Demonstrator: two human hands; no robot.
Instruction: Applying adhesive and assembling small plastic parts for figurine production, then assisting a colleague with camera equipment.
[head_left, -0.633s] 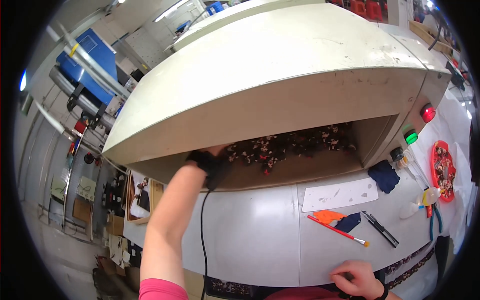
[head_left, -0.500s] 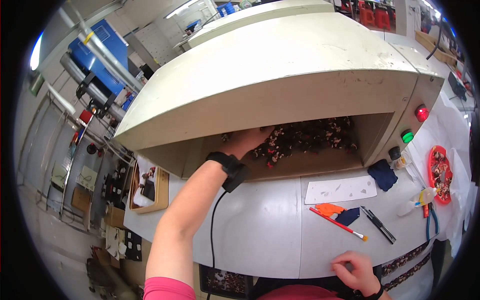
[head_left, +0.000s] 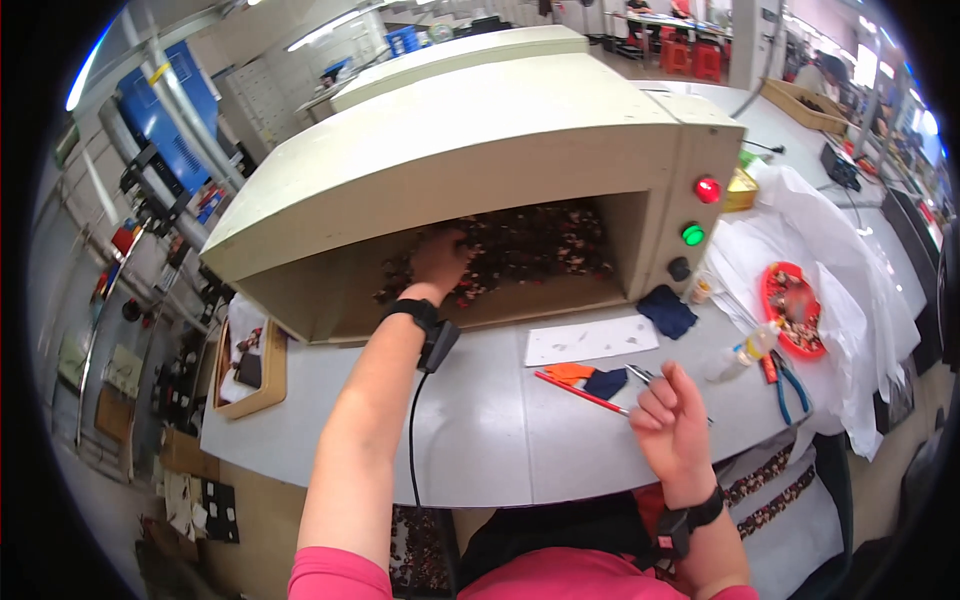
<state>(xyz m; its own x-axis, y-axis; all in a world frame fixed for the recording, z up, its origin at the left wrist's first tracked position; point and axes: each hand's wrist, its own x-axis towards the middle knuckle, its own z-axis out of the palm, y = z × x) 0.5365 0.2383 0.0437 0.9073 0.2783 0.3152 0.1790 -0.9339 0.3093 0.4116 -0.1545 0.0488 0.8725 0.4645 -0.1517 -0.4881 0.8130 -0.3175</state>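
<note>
The left hand point(head_left: 440, 258) reaches deep into the open front of the big cream-coloured box-shaped cabinet point(head_left: 470, 140) and rests on the dark, speckled heap of small patterned pieces point(head_left: 530, 245) spread over its floor. The heap runs mostly to the right of that hand, its long axis lying across the cabinet's opening, so the left hand is by far the nearer one. The left arm is stretched almost straight forward, a black wrist strap with a trailing black cable point(head_left: 412, 420) on the wrist. Its fingers are buried among the pieces, and whether they are curled on anything cannot be told.

The right hand point(head_left: 672, 425) hovers low over the pale grey counter point(head_left: 480, 440), well apart from the heap, fingers loosely curled and holding nothing visible. Just beside it lie a thin red pencil point(head_left: 582, 392), a small orange scrap point(head_left: 570, 372) and a dark blue cloth scrap point(head_left: 606, 382).
</note>
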